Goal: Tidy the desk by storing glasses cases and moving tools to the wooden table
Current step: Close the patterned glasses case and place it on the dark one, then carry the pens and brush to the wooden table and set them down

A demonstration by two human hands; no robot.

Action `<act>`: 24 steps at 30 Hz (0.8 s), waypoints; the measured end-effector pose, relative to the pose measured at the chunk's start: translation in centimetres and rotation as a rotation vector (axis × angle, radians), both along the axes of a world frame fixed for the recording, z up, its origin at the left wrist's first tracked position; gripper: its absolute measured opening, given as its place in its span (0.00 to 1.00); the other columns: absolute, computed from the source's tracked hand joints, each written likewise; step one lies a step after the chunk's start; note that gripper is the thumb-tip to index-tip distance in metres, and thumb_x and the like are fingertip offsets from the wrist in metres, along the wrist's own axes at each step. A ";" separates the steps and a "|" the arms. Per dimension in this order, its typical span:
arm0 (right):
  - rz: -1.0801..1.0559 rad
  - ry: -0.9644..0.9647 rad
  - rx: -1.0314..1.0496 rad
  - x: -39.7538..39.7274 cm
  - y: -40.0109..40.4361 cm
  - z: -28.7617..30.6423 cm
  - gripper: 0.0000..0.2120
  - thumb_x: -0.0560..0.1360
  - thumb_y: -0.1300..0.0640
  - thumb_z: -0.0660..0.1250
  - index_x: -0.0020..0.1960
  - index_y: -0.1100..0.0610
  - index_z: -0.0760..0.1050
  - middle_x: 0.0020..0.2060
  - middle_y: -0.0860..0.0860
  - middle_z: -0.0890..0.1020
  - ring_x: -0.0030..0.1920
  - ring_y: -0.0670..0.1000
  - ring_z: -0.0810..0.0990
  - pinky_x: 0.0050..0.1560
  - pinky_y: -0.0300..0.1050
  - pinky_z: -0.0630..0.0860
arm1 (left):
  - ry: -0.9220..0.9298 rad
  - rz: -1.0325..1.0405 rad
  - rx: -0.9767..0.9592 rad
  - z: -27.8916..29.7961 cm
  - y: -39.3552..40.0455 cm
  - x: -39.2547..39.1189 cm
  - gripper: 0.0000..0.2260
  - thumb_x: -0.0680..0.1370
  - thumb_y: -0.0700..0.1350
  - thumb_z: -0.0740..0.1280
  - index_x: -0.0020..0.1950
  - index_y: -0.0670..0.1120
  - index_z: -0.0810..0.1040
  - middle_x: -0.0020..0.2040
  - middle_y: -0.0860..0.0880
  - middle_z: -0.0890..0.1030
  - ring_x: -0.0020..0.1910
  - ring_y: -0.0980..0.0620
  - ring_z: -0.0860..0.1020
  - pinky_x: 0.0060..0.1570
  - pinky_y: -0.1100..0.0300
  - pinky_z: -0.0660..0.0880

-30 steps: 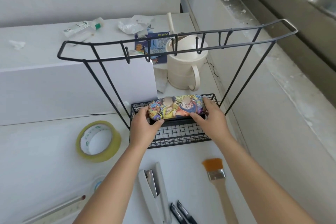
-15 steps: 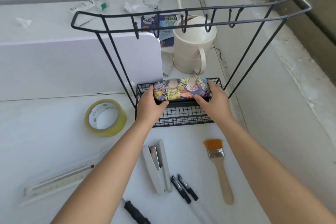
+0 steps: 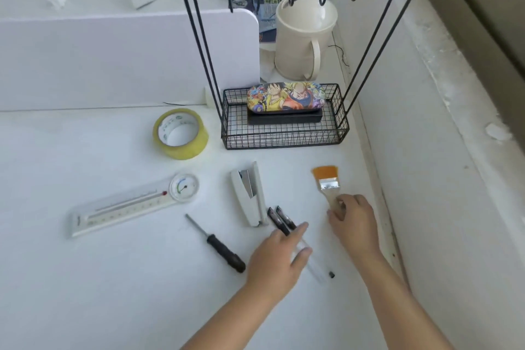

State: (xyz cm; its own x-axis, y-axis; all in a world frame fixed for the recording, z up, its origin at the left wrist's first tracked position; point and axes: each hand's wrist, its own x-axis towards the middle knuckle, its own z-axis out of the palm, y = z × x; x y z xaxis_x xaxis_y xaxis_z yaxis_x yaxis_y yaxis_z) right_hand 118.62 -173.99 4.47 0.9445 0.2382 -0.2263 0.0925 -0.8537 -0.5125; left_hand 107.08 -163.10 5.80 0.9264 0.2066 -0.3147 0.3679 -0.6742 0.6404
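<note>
A cartoon-printed glasses case [image 3: 285, 98] lies on top of a black case [image 3: 285, 119] inside the black wire basket [image 3: 284, 139] of a hook rack. Neither hand touches them. My right hand [image 3: 353, 226] curls its fingers around the wooden handle of an orange-bristled brush [image 3: 326, 179], which lies flat on the white desk. My left hand [image 3: 279, 260] hovers low over two black-capped pens [image 3: 279, 217], fingers apart and covering their clear barrels. Whether it touches them is unclear. One pen tip [image 3: 331, 274] sticks out beyond the hand.
On the white desk lie a white stapler [image 3: 250, 193], a black-handled screwdriver [image 3: 218, 244], a thermometer ruler with a dial [image 3: 133, 203] and a yellow tape roll [image 3: 180, 133]. A cream jug [image 3: 304, 42] stands behind the rack. A wall ledge runs along the right.
Both hands let go of the cartoon case, which stays in the basket, and drew back toward me. The right hand now rests on the brush handle, the left over the pens.
</note>
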 end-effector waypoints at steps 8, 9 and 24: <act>-0.102 0.186 -0.194 -3.7 -3.3 1.1 0.12 0.68 0.63 0.65 0.50 0.65 0.70 0.48 0.61 0.76 0.46 0.60 0.77 0.37 0.43 0.65 | 0.176 0.027 0.393 -1.1 -3.3 -2.9 0.21 0.47 0.53 0.80 0.31 0.50 0.75 0.27 0.48 0.76 0.22 0.52 0.75 0.18 0.66 0.69; -0.102 0.185 -0.187 -4.4 -3.6 1.1 0.11 0.69 0.63 0.65 0.49 0.65 0.70 0.47 0.61 0.74 0.45 0.61 0.76 0.37 0.43 0.65 | 0.224 0.028 0.360 -1.3 -3.1 -3.6 0.25 0.43 0.50 0.80 0.32 0.49 0.72 0.25 0.48 0.75 0.20 0.53 0.74 0.17 0.67 0.68; -0.105 0.077 0.377 -16.5 -5.6 4.3 0.08 0.75 0.61 0.61 0.38 0.62 0.71 0.24 0.48 0.64 0.28 0.47 0.65 0.28 0.38 0.60 | 0.055 0.027 -0.045 4.0 1.1 -12.2 0.14 0.78 0.45 0.54 0.33 0.54 0.57 0.27 0.52 0.64 0.27 0.53 0.64 0.27 0.60 0.58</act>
State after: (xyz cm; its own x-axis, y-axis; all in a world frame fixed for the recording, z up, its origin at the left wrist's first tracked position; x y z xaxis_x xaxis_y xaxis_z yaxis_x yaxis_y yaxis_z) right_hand 102.11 -179.55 8.73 0.9517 0.2214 -0.2125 -0.0360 -0.6071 -0.7938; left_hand 94.89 -161.99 9.75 0.9018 0.2159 -0.3744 0.4210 -0.6347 0.6480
